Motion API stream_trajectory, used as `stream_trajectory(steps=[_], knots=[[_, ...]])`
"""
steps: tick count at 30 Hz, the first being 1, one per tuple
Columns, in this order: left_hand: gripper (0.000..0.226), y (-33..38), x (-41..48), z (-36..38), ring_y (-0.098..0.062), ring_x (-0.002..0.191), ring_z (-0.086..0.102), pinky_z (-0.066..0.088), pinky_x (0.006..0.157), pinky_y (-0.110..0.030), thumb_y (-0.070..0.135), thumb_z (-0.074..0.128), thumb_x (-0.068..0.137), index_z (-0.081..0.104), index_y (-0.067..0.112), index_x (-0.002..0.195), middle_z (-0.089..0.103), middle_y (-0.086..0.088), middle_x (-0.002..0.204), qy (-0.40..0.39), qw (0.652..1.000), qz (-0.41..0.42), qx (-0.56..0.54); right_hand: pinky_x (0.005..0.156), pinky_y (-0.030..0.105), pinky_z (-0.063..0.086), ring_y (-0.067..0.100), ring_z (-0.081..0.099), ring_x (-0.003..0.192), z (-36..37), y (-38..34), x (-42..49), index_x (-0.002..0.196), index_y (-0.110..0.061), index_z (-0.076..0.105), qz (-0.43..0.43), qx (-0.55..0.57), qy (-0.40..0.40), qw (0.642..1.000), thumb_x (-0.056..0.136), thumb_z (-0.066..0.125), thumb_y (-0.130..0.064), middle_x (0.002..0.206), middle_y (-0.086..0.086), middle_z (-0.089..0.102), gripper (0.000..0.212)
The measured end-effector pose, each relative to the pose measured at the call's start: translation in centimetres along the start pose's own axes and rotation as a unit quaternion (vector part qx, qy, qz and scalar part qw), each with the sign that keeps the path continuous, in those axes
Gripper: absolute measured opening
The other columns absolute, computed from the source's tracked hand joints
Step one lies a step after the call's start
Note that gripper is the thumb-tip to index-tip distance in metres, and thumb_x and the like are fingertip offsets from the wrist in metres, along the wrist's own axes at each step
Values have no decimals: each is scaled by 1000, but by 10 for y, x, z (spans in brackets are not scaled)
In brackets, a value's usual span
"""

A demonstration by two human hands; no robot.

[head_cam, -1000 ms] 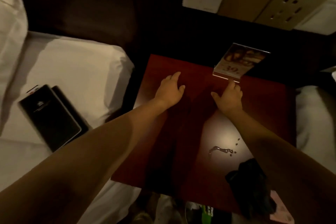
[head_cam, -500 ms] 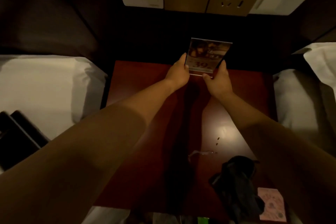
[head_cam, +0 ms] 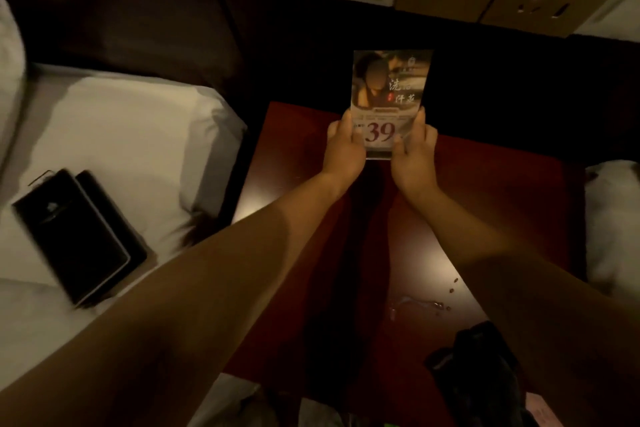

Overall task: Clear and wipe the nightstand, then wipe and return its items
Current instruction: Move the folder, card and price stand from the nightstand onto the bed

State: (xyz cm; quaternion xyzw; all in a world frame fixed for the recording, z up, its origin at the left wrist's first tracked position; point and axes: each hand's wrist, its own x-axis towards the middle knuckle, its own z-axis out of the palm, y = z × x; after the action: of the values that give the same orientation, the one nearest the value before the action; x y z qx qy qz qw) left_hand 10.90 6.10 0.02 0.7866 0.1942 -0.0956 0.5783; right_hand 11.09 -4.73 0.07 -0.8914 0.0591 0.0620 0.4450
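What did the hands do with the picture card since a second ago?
Both hands, left hand and right hand, took hold of the picture card by its lower sides and tipped it upright to face the camera. The black folders on the bed, the dark cloth and the droplets on the nightstand stayed put.

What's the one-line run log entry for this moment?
hands: left hand and right hand both grip sign holder | sign: upright at nightstand rear | cloth: front right | droplets: unwiped
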Motion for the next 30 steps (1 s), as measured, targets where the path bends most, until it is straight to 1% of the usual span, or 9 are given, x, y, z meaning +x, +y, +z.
stream_trajectory(steps=[2,4,7,10,14,19,25,27,30], knots=[[43,-8,-8,-23,-12,109,47,41,86,-16,17,31,99,35,19,142,36,-8,135,34,999,-7,-37,109,22,27,25,29,138,18,-17,-6,150,-7,4,-23,2,-18,1000,99,35,-12,151,16,16,60],[45,-16,-17,-48,-11,105,47,44,84,-15,17,32,99,34,22,143,36,-7,133,71,995,-10,-69,112,31,32,26,31,136,37,-36,-13,151,-9,5,-46,-1,-39,998,99,35,-14,150,16,18,60],[44,-32,-31,-87,-19,112,53,49,99,-34,14,34,98,36,18,141,43,-12,132,121,988,-3,-96,109,32,35,27,34,132,68,-65,-27,151,-12,6,-69,-14,-79,994,99,36,-16,147,15,23,60],[43,-48,-43,-126,-18,112,56,51,96,-35,14,35,98,36,18,140,51,-10,128,157,982,-10,-104,109,37,36,30,34,130,102,-93,-40,151,-14,6,-94,-39,-118,988,99,38,-16,145,16,26,61],[47,-63,-63,-184,-24,126,50,42,107,-45,20,33,100,27,18,147,48,-10,140,210,970,-34,-116,111,39,33,31,33,132,152,-133,-61,151,-16,6,-113,-53,-163,979,98,37,-13,146,16,26,60],[49,-91,-100,-265,-29,125,51,42,106,-45,29,32,101,26,12,146,51,-14,139,278,953,-73,-92,113,43,30,33,33,132,218,-184,-107,151,-18,9,-139,-44,-236,961,99,35,-15,148,16,24,58],[35,-133,-158,-360,-29,108,61,48,96,-45,28,31,100,47,11,126,64,-13,120,386,909,-138,-77,110,42,34,32,37,128,300,-237,-181,150,-16,12,-152,-69,-342,925,99,33,-15,145,16,29,55],[33,-148,-173,-385,-29,105,62,49,95,-46,28,30,100,49,9,120,64,-14,116,410,893,-164,-85,108,44,36,34,40,124,323,-252,-202,149,-13,18,-165,-73,-364,914,99,33,-15,142,19,32,52],[35,-168,-189,-420,-31,110,60,48,98,-46,29,31,100,48,9,123,63,-15,120,431,876,-189,-107,104,48,41,36,44,121,354,-271,-230,144,-8,28,-169,-70,-396,900,98,34,-16,139,20,36,47]])
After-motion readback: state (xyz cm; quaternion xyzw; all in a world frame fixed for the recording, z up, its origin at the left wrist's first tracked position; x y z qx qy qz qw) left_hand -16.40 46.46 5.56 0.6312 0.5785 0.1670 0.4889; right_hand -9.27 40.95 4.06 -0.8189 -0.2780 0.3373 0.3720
